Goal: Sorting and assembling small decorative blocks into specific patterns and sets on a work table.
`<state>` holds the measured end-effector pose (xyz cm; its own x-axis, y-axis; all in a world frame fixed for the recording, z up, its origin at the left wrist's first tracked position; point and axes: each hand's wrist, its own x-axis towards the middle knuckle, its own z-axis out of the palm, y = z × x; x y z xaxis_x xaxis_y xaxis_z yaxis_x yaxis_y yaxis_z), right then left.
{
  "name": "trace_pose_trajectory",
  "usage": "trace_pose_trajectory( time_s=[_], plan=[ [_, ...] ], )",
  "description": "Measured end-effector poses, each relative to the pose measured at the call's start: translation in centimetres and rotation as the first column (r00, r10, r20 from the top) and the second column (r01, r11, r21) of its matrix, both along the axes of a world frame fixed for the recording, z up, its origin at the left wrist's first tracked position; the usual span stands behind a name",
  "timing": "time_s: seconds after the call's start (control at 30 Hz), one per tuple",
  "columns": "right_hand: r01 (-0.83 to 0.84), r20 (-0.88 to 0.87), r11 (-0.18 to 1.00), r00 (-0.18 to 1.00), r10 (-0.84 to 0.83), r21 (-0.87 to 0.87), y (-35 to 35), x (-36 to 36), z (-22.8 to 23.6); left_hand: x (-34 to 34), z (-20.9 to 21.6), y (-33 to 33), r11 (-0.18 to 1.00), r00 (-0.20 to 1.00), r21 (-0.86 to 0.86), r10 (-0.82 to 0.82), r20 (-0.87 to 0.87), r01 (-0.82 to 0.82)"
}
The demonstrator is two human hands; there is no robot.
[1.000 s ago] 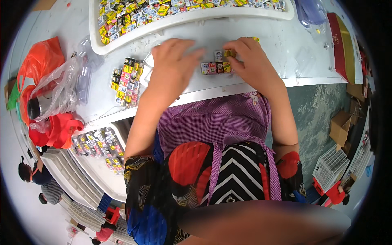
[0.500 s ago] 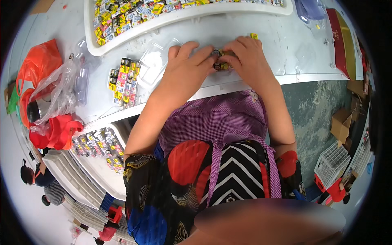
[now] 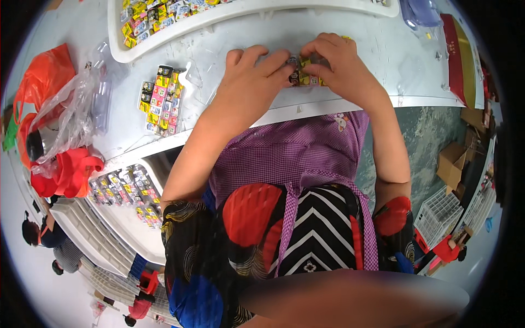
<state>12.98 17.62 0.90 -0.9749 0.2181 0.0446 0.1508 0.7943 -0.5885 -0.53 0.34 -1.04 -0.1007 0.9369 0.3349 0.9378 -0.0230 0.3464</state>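
Observation:
A block of small printed cubes point(image 3: 310, 80), yellow, black and pink, lies near the table's front edge between my hands. My left hand point(image 3: 249, 79) closes its thumb and index finger on the block's left end, its other fingers raised and bent. From the other side, my right hand point(image 3: 344, 68) pinches cubes with curved fingers; its fingertips partly hide them. Left of my left hand, a filled pack of the same cubes point(image 3: 161, 101) rests on the table. Beyond the hands stands a white tub point(image 3: 235, 15) heaped with loose wrapped cubes.
Clear plastic trays point(image 3: 102, 106) and red bags point(image 3: 46, 74) lie on the left of the table point(image 3: 415, 71). Below them, a white bin point(image 3: 156, 249) holds several filled packs. A dark red box point(image 3: 456, 60) stands at the right end. Other people sit in the background.
The whole view has shifted slightly. My right hand has spread a little away from the left, and more of the cubes shows between them.

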Motion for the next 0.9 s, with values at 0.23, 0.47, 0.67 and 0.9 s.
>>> trace_pose_trajectory(
  time_s=[0.23, 0.47, 0.67, 0.9],
  plan=[
    [0.105, -0.035, 0.994, 0.994, -0.104, 0.031, -0.4, 0.4, -0.8, 0.0, -0.3, -0.1, 1.000, 1.000, 0.021, -0.021, -0.018, 0.021],
    [0.153, -0.175, 0.984, 0.975, -0.136, 0.088, -1.1, 0.2, -2.2, -0.1, -0.1, 0.0, 0.999, 0.999, -0.006, -0.032, -0.026, 0.032],
    [0.175, -0.282, 0.967, 0.952, -0.119, 0.185, -1.7, 0.2, -1.8, 0.0, 0.4, -0.1, 0.998, 0.999, -0.059, -0.017, 0.030, 0.018],
    [0.474, -0.538, 0.824, 0.802, -0.259, 0.311, 5.0, -3.2, 2.0, 0.7, 1.1, 0.9, 0.999, 0.999, -0.037, -0.016, 0.038, 0.017]
  ],
)
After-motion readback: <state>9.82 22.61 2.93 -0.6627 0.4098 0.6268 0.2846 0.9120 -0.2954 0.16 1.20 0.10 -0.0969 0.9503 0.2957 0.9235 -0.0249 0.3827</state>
